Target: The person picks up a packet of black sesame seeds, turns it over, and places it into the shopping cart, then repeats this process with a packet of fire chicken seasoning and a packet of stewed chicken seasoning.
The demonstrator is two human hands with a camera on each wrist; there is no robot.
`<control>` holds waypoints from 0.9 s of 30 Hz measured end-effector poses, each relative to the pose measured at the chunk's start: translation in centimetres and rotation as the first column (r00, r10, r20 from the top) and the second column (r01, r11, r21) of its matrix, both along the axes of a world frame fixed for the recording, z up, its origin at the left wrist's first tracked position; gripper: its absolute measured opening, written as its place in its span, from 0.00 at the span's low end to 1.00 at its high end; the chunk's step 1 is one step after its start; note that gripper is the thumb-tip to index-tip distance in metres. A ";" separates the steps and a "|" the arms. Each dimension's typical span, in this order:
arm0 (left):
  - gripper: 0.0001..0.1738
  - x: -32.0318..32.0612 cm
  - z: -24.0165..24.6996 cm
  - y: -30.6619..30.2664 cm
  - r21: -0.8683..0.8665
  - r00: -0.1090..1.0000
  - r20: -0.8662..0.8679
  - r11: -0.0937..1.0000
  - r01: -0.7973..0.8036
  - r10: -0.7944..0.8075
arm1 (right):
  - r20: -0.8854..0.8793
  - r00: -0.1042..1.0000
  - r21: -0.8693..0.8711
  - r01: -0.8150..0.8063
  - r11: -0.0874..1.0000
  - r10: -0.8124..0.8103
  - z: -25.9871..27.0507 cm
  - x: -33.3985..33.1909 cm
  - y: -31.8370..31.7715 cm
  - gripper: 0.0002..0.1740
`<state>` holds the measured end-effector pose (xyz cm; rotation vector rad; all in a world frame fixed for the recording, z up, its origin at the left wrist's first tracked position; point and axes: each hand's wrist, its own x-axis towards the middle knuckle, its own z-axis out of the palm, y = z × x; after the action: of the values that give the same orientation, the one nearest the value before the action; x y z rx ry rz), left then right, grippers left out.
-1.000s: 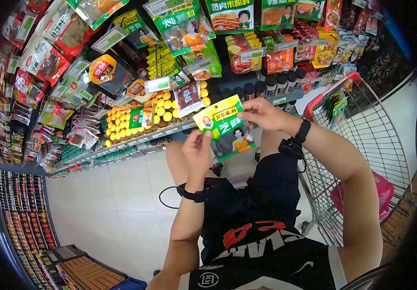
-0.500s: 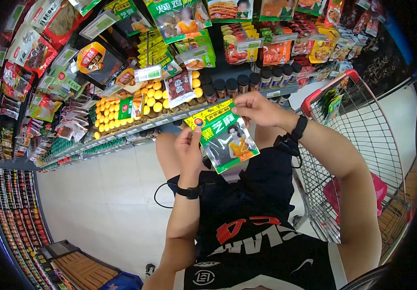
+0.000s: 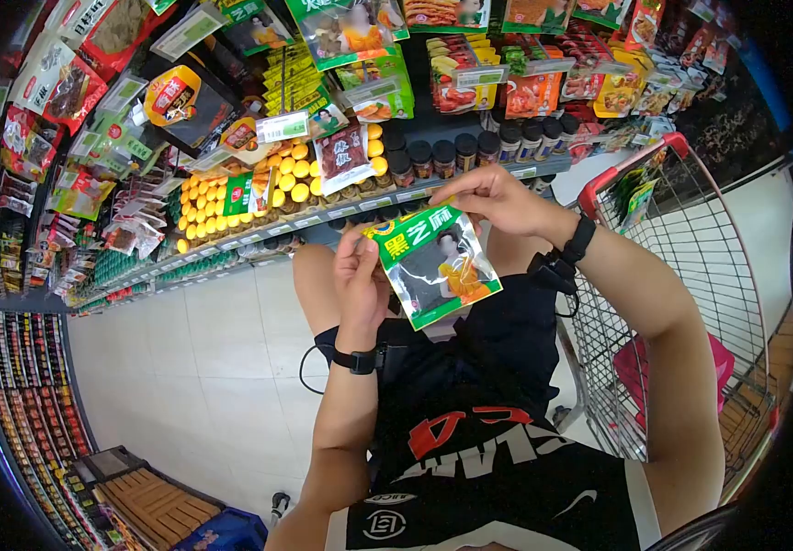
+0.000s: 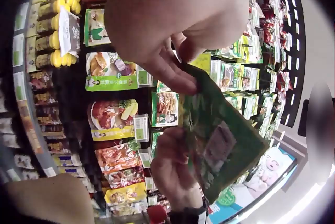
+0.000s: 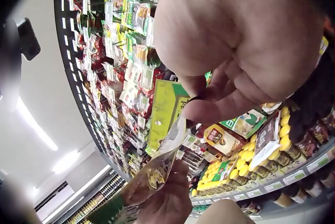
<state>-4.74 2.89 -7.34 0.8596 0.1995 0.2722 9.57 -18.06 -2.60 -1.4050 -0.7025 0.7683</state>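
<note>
A green-and-yellow packet of black sesame [image 3: 442,275] is held between both hands in front of the lap, its printed front up towards the head camera. My left hand [image 3: 360,275] pinches its upper left edge, thumb on the front. My right hand [image 3: 511,204] pinches the upper right corner between thumb and fingers. In the left wrist view the packet's green back [image 4: 225,145] shows, with a pale label on it. The right wrist view has the right hand [image 5: 241,41] at the packet's yellow top [image 5: 163,111], the left hand [image 5: 170,198] beyond it.
Ahead stands a shelf with hanging spice packets [image 3: 465,78], yellow-capped jars [image 3: 300,184] and dark-lidded jars [image 3: 442,156]. A wire shopping cart [image 3: 691,248] with a red handle, holding a green packet [image 3: 637,204] and a pink bag [image 3: 718,367], is at the right.
The packet has come down a little towards the lap and tilted, its top edge now leaning away. Both hands have kept hold of it. The view has shifted slightly over the shelf.
</note>
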 end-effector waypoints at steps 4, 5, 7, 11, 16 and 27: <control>0.15 -0.3 0.2 0.1 0.025 0.999 -0.004 0.999 0.043 -0.043 | 0.044 0.999 0.021 -0.013 1.000 0.012 -0.8 0.3 -0.3 0.15; 0.15 -0.3 0.0 0.1 0.033 0.999 -0.002 0.998 0.045 -0.045 | 0.067 0.998 0.022 -0.022 0.999 0.021 -1.0 0.4 -0.3 0.16; 0.16 -0.5 -0.5 0.3 0.059 0.997 0.019 0.996 0.074 -0.075 | 0.061 0.998 0.014 -0.008 1.000 0.007 -1.0 0.3 -0.3 0.17; 0.21 -0.4 -0.1 0.1 0.030 0.996 0.019 0.996 0.084 -0.084 | 0.098 0.995 0.001 0.024 1.000 -0.024 -0.9 0.3 -0.3 0.18; 0.30 0.0 -0.5 0.5 -0.046 0.966 -0.014 0.965 0.258 -0.259 | 0.178 0.984 -0.062 0.032 0.998 -0.021 -0.3 -0.2 -0.3 0.19; 0.14 0.1 -0.4 -0.7 0.381 0.992 -0.115 0.920 0.092 -0.051 | 0.331 0.943 -0.029 0.037 0.999 -0.025 -0.2 0.0 -0.6 0.17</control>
<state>-4.59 2.22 -7.76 1.2729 0.2131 0.2009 9.56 -18.68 -2.80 -1.5924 -0.9267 0.5253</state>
